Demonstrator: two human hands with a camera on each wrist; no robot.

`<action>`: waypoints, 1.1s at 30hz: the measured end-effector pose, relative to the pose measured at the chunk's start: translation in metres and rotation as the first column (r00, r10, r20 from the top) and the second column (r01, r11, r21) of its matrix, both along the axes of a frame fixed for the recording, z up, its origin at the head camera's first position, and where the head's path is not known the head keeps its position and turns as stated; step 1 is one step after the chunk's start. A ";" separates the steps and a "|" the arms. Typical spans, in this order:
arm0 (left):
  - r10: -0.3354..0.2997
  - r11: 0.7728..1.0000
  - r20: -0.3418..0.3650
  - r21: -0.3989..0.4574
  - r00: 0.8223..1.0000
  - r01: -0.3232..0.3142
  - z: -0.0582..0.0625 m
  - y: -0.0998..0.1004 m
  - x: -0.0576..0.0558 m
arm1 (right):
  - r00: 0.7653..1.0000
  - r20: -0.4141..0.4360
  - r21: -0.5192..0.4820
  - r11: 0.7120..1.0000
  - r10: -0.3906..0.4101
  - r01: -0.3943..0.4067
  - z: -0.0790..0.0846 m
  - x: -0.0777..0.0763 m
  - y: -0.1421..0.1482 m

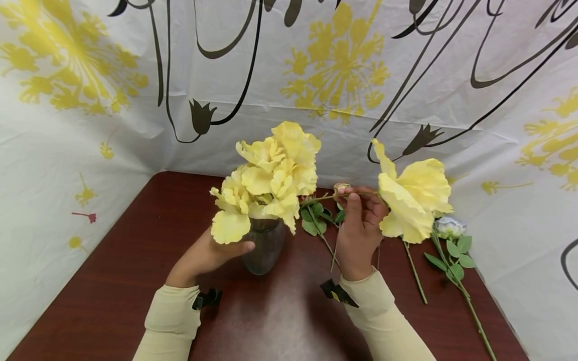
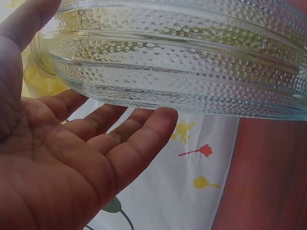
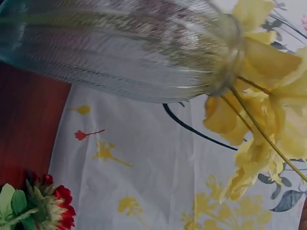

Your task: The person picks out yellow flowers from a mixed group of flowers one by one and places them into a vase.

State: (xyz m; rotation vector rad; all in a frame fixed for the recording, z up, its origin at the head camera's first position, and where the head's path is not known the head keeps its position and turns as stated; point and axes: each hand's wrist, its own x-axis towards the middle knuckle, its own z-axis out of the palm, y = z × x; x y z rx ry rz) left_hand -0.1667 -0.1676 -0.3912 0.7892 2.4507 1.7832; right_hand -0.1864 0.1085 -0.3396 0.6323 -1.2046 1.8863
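A ribbed clear glass vase (image 1: 266, 250) stands on the table, holding a bunch of yellow irises (image 1: 271, 170). My left hand (image 1: 209, 255) cups its left side, thumb in front. In the left wrist view the fingers (image 2: 139, 148) are extended, with their tips at the edge of the glass. My right hand (image 1: 361, 225) pinches the stem of another yellow iris (image 1: 415, 198), whose bloom points right. This stem lies nearly level toward the vase. In the right wrist view a long stem (image 3: 268, 136) reaches the vase mouth; the right hand itself is out of that view.
On the dark red table (image 1: 149, 235), a pale blue flower (image 1: 451, 227) with leaves lies at the right beside a bare stem (image 1: 414, 276). Green leaves (image 1: 313, 225) lie near the right hand. A red flower (image 3: 57, 206) appears below the vase. Patterned cloth (image 1: 253, 100) surrounds the table.
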 end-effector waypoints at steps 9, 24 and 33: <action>0.028 0.997 -0.055 -0.071 0.998 -0.032 0.019 0.006 0.008 | 0.989 0.130 0.155 0.984 0.071 -0.091 -0.015 -0.004 -0.014; 0.025 0.995 -0.103 -0.089 0.994 -0.034 -0.009 -0.001 -0.010 | 0.889 0.437 0.458 0.885 -0.139 -0.087 -0.035 -0.001 -0.047; 0.016 0.995 -0.136 -0.098 0.991 -0.029 -0.009 0.000 -0.009 | 0.919 0.383 0.523 0.841 -0.088 -0.137 -0.044 -0.007 -0.051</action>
